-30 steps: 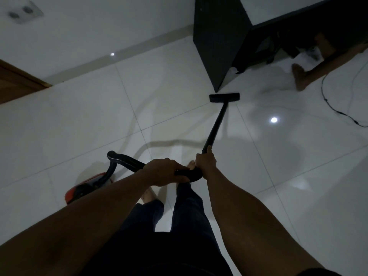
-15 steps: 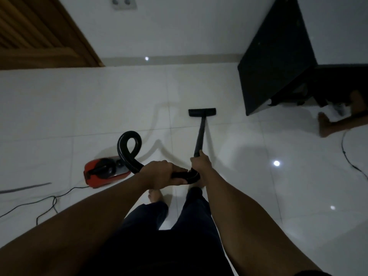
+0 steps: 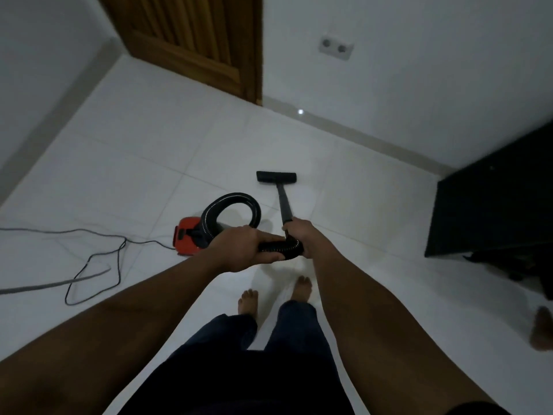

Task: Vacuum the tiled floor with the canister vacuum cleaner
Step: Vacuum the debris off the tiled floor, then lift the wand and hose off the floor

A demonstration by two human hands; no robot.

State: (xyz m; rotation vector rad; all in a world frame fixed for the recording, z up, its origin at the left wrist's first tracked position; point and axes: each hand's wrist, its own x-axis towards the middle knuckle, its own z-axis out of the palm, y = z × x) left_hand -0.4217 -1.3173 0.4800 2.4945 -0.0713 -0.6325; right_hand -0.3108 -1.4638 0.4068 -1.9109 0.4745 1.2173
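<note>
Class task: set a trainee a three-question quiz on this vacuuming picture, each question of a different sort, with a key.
1. True or false: the red canister stands on the floor to the left of the tube.
2. The left hand grips a: A) hose B) broom C) mop.
3. Fill in: the power cord lies on the floor to the ___ of the canister.
Key: 1 true; 2 A; 3 left.
</note>
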